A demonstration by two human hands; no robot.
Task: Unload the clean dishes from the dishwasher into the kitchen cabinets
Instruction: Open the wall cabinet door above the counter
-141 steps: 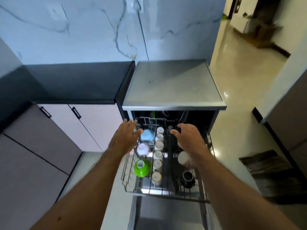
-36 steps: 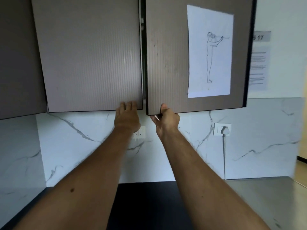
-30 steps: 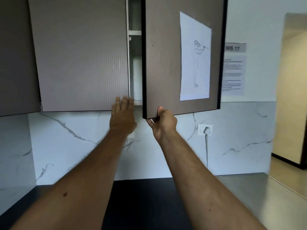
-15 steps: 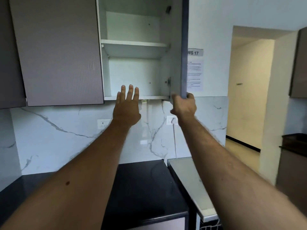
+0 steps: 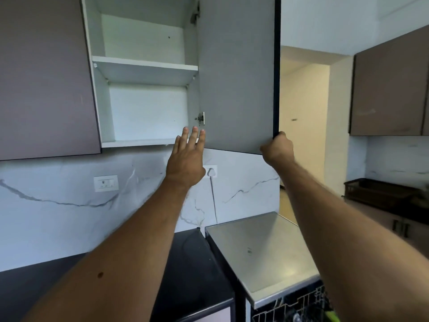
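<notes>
— What's nearest to you?

— My two bare forearms, reaching up and away from me. Below them, at the bottom right edge of what I see, is the dishwasher (image 5: 267, 256) with its steel top, and under that top's front edge the wire rack (image 5: 294, 310) pokes out. There's something green (image 5: 330, 316) in the rack at the very bottom edge; I can't tell what dish it is. The black counter (image 5: 192, 263) butts against the dishwasher's left side.

— And your hands?

— My left hand (image 5: 186, 159) is flat, fingers spread and pointing up, holding nothing. Its fingertips (image 5: 194, 131) overlap the bottom right corner of the cabinet opening; I can't tell if they touch it. My right hand (image 5: 277, 148) is curled into a fist, clamped on the bottom outer corner of the cabinet door (image 5: 236, 73). The two hands are well apart.

— How does the cabinet stand?

— The door is swung wide, its grey inner face toward me, hinges (image 5: 200, 117) along its left edge. Inside, the cabinet (image 5: 144, 117) is white, with one shelf (image 5: 145, 66) across the middle. The brown door (image 5: 44, 75) to its left is shut.

— Behind that?

— The marble wall, with a switch plate (image 5: 106, 183) at the left and a plugged socket (image 5: 211, 171) just right of my left wrist, its cord running down behind the dishwasher.
</notes>
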